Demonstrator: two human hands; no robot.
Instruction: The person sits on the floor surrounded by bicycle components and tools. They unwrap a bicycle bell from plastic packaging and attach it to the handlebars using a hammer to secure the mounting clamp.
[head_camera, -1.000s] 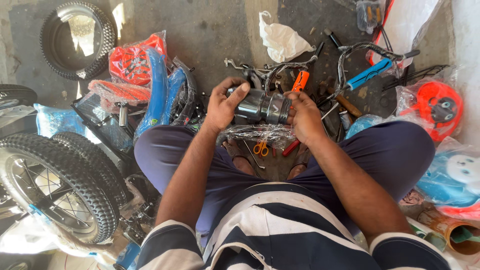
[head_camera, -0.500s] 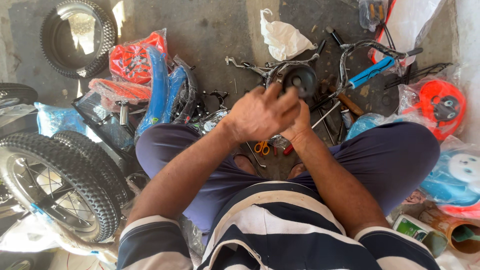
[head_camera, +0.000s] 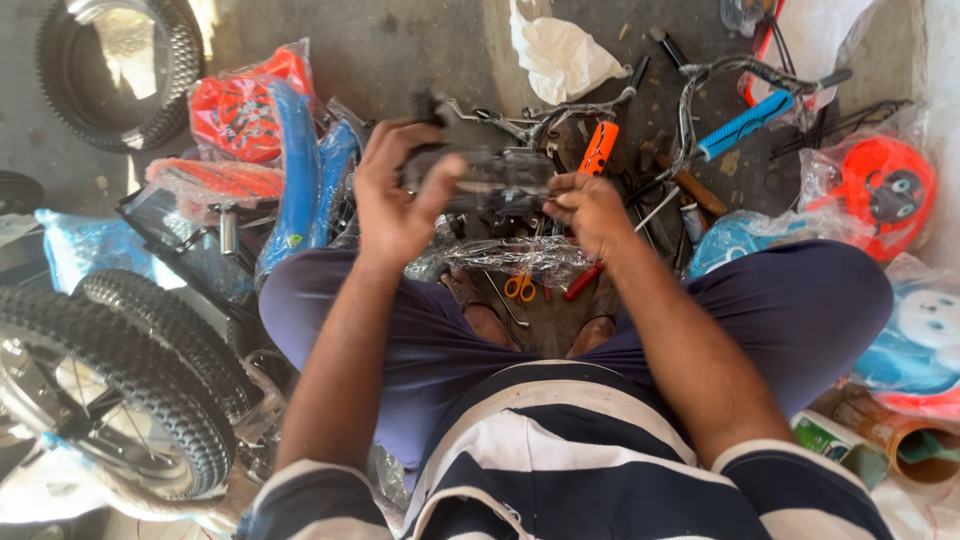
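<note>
I sit over my knees and hold a dark metal bicycle part (head_camera: 490, 180), partly wrapped in clear plastic, above the floor. My left hand (head_camera: 395, 195) grips its left end, fingers curled over the top. My right hand (head_camera: 588, 210) holds its right end, fingers closed at the edge. Crumpled clear plastic wrap (head_camera: 500, 260) hangs just under the part. Below it on the floor lie small orange-handled scissors (head_camera: 520, 288) and a red-handled tool (head_camera: 582, 282).
Two knobby small bike wheels (head_camera: 110, 370) stand at the left, a loose tyre (head_camera: 115, 70) at the far left. Blue fenders (head_camera: 300, 180), red wrapped parts (head_camera: 240, 110), handlebars with a blue grip (head_camera: 745, 125), an orange tool (head_camera: 598, 148), a white bag (head_camera: 565, 55) and red and blue plastic pieces (head_camera: 885, 185) crowd the floor.
The part was held level between both hands, then turned with its round end facing me. Now it is lengthwise again, with my left hand raised on its left end.
</note>
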